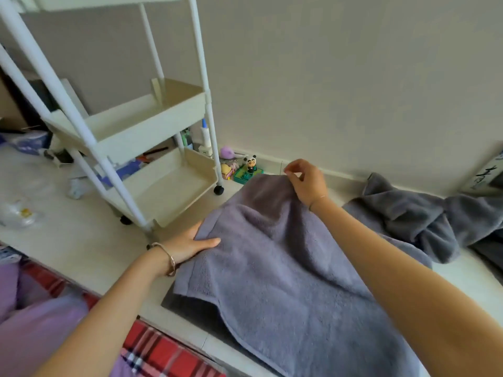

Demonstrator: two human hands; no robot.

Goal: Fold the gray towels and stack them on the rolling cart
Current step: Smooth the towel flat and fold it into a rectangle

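Spread across the lower middle of the frame, a large gray terry towel lies on a pale surface. A white three-tier rolling cart stands at upper left. A crumpled heap of gray towels sits at right. The left hand grips the spread towel's left edge, thumb on top. The right hand pinches its far edge with curled fingers.
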